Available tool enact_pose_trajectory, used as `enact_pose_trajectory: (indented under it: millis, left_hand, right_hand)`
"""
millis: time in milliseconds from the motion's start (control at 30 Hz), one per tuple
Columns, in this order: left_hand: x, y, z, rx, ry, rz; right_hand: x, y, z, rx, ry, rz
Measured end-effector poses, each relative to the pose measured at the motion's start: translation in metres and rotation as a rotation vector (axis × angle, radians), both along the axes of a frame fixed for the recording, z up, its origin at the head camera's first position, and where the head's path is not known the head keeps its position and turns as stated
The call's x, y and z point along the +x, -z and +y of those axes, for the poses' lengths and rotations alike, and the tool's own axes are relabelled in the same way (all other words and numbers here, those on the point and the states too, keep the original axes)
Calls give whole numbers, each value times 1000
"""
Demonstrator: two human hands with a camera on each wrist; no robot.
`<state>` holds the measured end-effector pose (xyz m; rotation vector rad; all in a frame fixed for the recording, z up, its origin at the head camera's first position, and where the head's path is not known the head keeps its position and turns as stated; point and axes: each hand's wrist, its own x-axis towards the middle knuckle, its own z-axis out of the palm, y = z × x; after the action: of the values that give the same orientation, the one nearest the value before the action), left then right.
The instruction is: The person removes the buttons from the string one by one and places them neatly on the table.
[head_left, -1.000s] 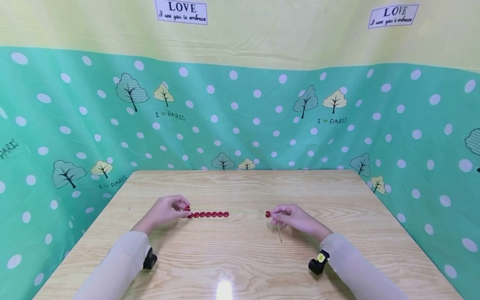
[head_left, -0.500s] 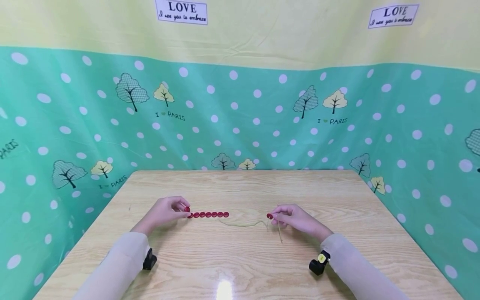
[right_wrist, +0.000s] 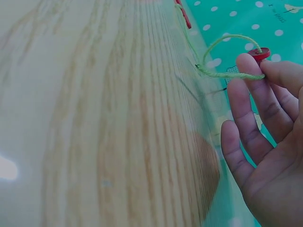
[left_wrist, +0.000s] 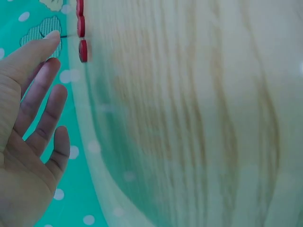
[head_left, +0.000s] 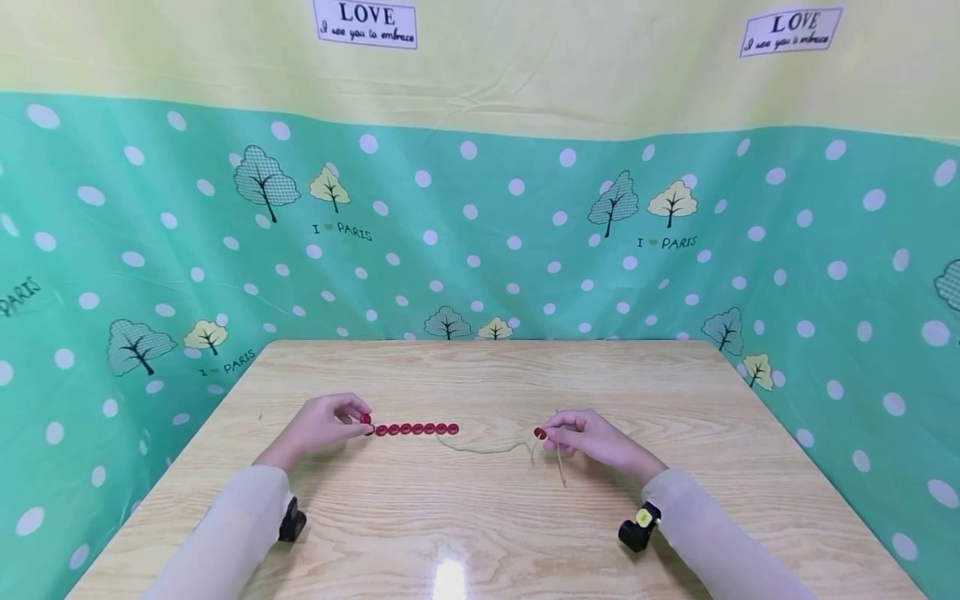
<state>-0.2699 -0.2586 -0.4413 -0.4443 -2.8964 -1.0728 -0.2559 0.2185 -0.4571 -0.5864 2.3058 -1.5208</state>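
Note:
My left hand [head_left: 322,423] pinches a red button [head_left: 365,419] between thumb and index finger, at the left end of a row of red buttons [head_left: 417,429] on the table. The left wrist view shows my left hand [left_wrist: 35,109] with its other fingers loosely bent; the pinched button is hidden there. My right hand [head_left: 592,437] pinches another red button [right_wrist: 259,53]. A green cord [right_wrist: 227,74] passes through that button and loops beside my fingertips. Its longer part [head_left: 483,451] trails left over the table towards the row.
A wood-grain table [head_left: 480,517] lies under both hands. Behind and beside it hangs a green and yellow curtain [head_left: 480,208] with dots and trees. Each wrist wears a small black camera [head_left: 637,529].
The cord, earlier stretched faintly between the hands, has dropped slack onto the table. My left hand has drawn slightly left with its button. My right hand stays nearly still; its button has tilted.

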Motion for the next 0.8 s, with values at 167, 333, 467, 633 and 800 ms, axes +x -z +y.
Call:
enact_pose_trajectory:
  millis: [167, 333, 467, 633, 800]
  left_hand:
    - [2, 2, -6, -2, -17, -9]
    - [1, 5, -10, -12, -11, -6]
    - [1, 9, -13, -24, -12, -21]
    - [1, 13, -17, -42, -20, -38]
    - [1, 14, -17, -60, -18, -33]
  right_hand:
    - [1, -1, 0, 5, 4, 3]
    - [0, -2, 0, 5, 9, -7]
    - [-1, -2, 0, 1, 4, -10]
    - [-3, -1, 0, -7, -12, -15]
    - [-3, -1, -1, -13, -15, -16]
